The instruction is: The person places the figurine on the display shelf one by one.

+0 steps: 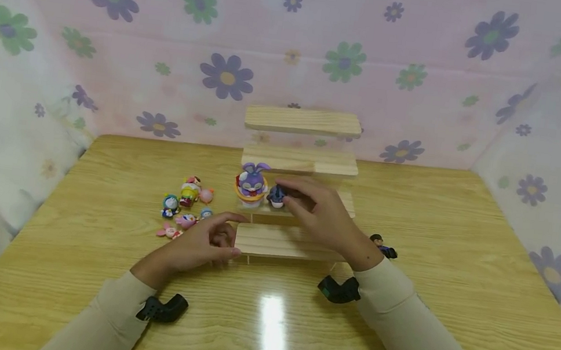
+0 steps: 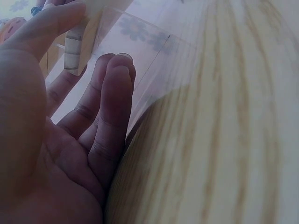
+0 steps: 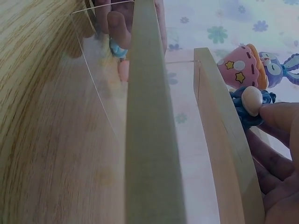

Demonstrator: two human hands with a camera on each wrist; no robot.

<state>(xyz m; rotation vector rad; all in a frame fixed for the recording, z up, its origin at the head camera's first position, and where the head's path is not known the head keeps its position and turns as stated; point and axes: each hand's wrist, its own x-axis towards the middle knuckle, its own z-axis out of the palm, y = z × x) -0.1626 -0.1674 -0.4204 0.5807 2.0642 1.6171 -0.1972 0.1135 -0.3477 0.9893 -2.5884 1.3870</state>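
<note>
In the head view, the thumb and fingers of my right hand (image 1: 325,212) pinch a small dark-blue figurine (image 1: 276,196) at the second step from the bottom of a wooden tiered display shelf (image 1: 300,120). The right wrist view shows this figurine's pale muzzle, with my thumb at it and its body right at the board. Beside it on the same step stands a purple rabbit figurine (image 1: 251,183) in a pink, star-marked cup (image 3: 239,67). My left hand (image 1: 203,244) holds the left end of the lowest board (image 1: 288,242), its thumb and fingers on either side.
Several small figurines (image 1: 185,219) cluster on the table left of the shelf. A dark-haired figurine (image 1: 382,246) lies to the right, partly behind my right wrist. Clear side panels (image 2: 140,42) support the boards. A flowered cloth (image 1: 295,57) hangs behind.
</note>
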